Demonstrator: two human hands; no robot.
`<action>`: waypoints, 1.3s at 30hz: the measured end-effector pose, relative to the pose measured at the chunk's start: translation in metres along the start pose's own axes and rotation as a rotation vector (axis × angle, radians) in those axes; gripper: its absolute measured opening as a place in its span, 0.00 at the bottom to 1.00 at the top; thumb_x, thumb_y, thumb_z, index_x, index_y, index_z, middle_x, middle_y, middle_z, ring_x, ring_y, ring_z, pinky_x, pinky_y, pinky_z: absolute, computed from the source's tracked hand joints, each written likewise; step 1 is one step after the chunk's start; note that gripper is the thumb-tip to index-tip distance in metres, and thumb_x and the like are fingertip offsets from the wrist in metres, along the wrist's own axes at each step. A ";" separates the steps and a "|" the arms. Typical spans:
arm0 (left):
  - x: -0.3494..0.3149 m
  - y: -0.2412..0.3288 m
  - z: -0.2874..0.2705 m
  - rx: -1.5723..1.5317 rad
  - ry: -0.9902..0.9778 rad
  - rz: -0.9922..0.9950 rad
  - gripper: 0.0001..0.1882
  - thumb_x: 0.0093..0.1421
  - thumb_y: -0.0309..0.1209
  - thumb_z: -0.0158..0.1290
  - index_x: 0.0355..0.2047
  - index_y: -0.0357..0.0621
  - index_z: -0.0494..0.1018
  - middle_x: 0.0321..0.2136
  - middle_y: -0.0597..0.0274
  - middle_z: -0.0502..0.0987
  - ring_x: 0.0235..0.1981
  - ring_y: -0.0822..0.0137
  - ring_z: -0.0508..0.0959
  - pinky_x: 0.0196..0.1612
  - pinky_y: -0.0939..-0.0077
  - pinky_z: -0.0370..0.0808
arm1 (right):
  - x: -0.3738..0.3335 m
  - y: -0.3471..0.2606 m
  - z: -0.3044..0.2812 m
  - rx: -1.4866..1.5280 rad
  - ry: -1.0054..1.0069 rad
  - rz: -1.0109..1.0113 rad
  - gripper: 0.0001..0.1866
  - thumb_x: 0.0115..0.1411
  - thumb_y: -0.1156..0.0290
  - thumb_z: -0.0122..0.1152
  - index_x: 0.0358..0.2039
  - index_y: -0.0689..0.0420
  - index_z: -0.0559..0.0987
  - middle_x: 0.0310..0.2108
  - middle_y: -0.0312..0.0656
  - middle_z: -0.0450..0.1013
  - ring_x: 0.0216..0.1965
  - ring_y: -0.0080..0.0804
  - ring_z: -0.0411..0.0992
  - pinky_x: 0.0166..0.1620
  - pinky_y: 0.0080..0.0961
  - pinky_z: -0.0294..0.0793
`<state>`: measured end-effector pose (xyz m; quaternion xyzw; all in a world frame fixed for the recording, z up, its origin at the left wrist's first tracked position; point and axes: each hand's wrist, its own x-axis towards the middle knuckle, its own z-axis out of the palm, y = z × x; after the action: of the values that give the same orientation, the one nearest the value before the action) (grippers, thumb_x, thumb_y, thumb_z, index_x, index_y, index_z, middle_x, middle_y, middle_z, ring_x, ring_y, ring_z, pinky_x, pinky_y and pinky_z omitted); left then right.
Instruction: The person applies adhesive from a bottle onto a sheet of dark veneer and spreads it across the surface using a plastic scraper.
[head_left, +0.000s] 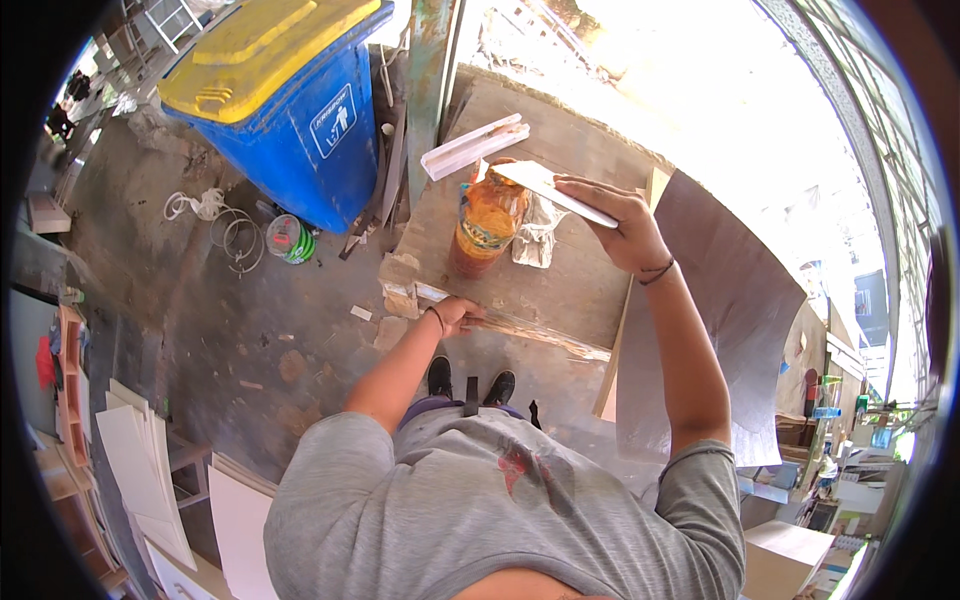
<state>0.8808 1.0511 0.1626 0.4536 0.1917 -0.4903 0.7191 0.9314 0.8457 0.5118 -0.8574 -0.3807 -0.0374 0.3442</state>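
My right hand (625,222) holds a flat white piece of board (555,190), fingers laid along it and thumb side beneath. Its far end lies at the mouth of a large jar (490,225) smeared orange-brown, though I cannot tell whether it touches the rim. The jar stands on a worn wooden tabletop (575,275). My left hand (457,315) is closed on the near edge of that tabletop, fingertips partly hidden. Just right of the jar sits a crumpled whitish cloth or bag (535,240). Behind it, to the left, lies a pale channel-shaped strip (475,147).
A blue wheeled bin (300,140) with a yellow lid stands left of the table, by a rusty post (430,90). Near it are a small green-and-white tub (290,240) and loose cord (235,230). A large brown sheet (710,310) leans at the right; white panels (145,480) stand lower left.
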 end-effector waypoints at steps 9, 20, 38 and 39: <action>-0.050 0.024 0.011 0.367 0.044 0.003 0.20 0.53 0.39 0.56 0.44 0.46 0.71 0.42 0.65 0.75 0.44 0.69 0.73 0.47 0.63 0.64 | -0.003 0.017 -0.012 -0.227 -0.026 -0.057 0.29 0.39 0.89 0.49 0.44 0.54 0.76 0.45 0.46 0.72 0.48 0.43 0.69 0.50 0.33 0.68; -0.143 0.102 0.047 0.895 0.737 1.014 0.52 0.39 0.49 0.66 0.58 0.35 0.53 0.50 0.48 0.67 0.49 0.57 0.70 0.51 0.65 0.67 | -0.026 0.018 -0.042 -0.548 -0.040 -0.070 0.27 0.39 0.87 0.51 0.41 0.49 0.78 0.42 0.39 0.73 0.46 0.39 0.69 0.49 0.34 0.67; -0.122 0.109 0.071 0.622 0.505 1.362 0.58 0.40 0.36 0.66 0.61 0.34 0.37 0.48 0.45 0.69 0.47 0.56 0.73 0.47 0.70 0.70 | -0.024 -0.063 0.039 -0.681 -0.054 0.144 0.23 0.48 0.74 0.51 0.47 0.63 0.68 0.36 0.50 0.72 0.33 0.40 0.74 0.30 0.29 0.75; -0.122 0.108 0.071 0.605 0.495 1.347 0.57 0.41 0.36 0.66 0.61 0.34 0.37 0.48 0.45 0.69 0.47 0.56 0.73 0.47 0.71 0.71 | -0.030 -0.070 0.046 -0.765 -0.058 0.150 0.24 0.47 0.75 0.52 0.49 0.63 0.67 0.38 0.50 0.72 0.35 0.39 0.74 0.29 0.28 0.76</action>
<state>0.9090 1.0680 0.3369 0.7451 -0.1125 0.1365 0.6431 0.8539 0.8886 0.5062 -0.9500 -0.2850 -0.1272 -0.0095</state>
